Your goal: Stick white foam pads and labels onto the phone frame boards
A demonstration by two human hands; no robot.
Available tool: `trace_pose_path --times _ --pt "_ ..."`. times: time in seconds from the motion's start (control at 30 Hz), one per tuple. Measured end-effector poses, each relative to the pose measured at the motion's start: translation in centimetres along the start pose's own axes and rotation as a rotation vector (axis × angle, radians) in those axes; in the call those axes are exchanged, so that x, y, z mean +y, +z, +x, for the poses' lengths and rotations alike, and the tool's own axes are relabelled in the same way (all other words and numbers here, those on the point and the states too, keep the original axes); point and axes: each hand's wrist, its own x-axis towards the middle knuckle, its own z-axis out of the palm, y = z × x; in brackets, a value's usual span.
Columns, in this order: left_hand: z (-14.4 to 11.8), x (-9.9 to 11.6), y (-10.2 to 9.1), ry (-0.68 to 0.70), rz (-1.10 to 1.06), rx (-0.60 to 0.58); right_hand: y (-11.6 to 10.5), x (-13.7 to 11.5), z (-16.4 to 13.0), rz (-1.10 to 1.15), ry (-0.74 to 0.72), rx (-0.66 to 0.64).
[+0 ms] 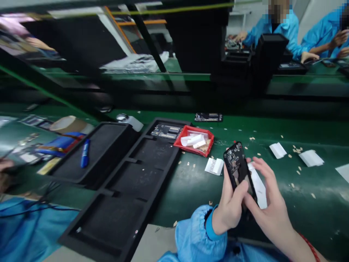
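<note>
My left hand (230, 203) grips the lower part of an opened black phone body (237, 167), held upright over the green table with its circuit side facing me. My right hand (268, 198) touches the phone's right edge with its fingers, which also lie against a white paper strip (258, 187) just behind the phone. Just left of the phone, a small white label sheet (214, 166) lies on the table.
A long black foam tray (131, 193) holds a circuit board (166, 131) at its far end. A red bin (194, 141) holds white rolls. A second black tray (95, 153) carries a blue pen (85, 153). White papers (278, 150) and scraps litter the table. Co-workers in blue sit at the far right.
</note>
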Motion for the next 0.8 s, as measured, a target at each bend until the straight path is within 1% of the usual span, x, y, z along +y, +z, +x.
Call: trace_pose_path --times 0.03,0.1,0.13,0.17,0.2,0.23,0.27,0.3,0.37,0.43,0.5,0.53,0.57,0.6,0.67,0.73,0.8 --pt "0.7 0.0 -0.2 -0.004 -0.028 0.020 -0.2 0.6 0.0 0.022 0.046 -0.044" --pt "2.1 0.4 -0.6 0.005 -0.030 0.041 -0.7 1.6 0.7 0.156 0.149 -0.221" --pt "2.8 0.6 -0.8 0.022 0.016 0.054 -1.0 2.1 1.4 0.231 0.199 -0.315" --pt "3.4 0.9 -1.0 0.044 0.084 0.060 -1.4 2.5 2.6 0.278 0.241 -0.371" --pt "4.0 1.1 -1.3 0.072 0.157 0.060 -1.9 2.9 4.2 0.273 0.266 -0.379" --pt "4.6 1.3 -1.7 0.102 0.217 0.057 -2.4 3.5 6.2 0.219 0.279 -0.342" --pt "5.1 1.3 -2.0 0.129 0.246 0.061 -3.0 4.2 8.5 0.127 0.264 -0.266" --pt "5.5 1.2 -2.4 0.145 0.237 0.084 -3.7 4.9 11.1 -0.008 0.216 -0.166" --pt "6.1 0.8 -2.9 0.150 0.160 0.175 -5.2 6.3 16.3 -0.144 0.180 -0.048" --pt "6.6 0.2 -3.3 0.138 0.087 0.262 -6.4 7.3 20.6 -0.275 0.142 0.001" --pt "6.8 -0.1 -3.6 0.146 0.054 0.290 -6.7 7.7 23.7 -0.404 0.095 0.010" --pt "6.9 -0.2 -3.7 0.161 0.043 0.295 -6.1 7.8 24.9 -0.469 0.072 0.006" --pt "6.9 -0.3 -3.7 0.176 0.030 0.304 -5.1 7.8 25.9 -0.532 0.052 -0.006" --pt "7.0 -0.3 -3.8 0.191 0.018 0.316 -3.5 7.9 26.9 -0.592 0.035 -0.024" --pt "7.0 -0.3 -3.9 0.212 -0.001 0.340 0.8 8.2 28.6 -0.688 -0.001 -0.088" --pt "7.0 -0.3 -4.1 0.221 -0.010 0.359 5.5 8.6 30.2 -0.738 -0.052 -0.189" --pt "7.2 -0.3 -4.5 0.224 -0.014 0.378 9.3 8.9 31.6 -0.752 -0.104 -0.291"
